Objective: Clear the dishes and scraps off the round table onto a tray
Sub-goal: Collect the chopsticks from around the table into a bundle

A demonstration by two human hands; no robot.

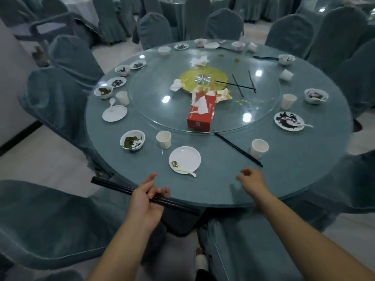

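Left hand (pixel 145 201) nearest, closed around dark chopsticks (pixel 113 186) at surface (pixel 223 189) edge. Right hand (pixel 250 178) loosely curled, empty, hovering near more chopsticks (pixel 238 149). White plate (pixel 185 159) with spoon (pixel 185 171) just ahead: likely light, brittle, slippery; best gripped at rim. Paper cups (pixel 163 139) crushable. No tray visible.
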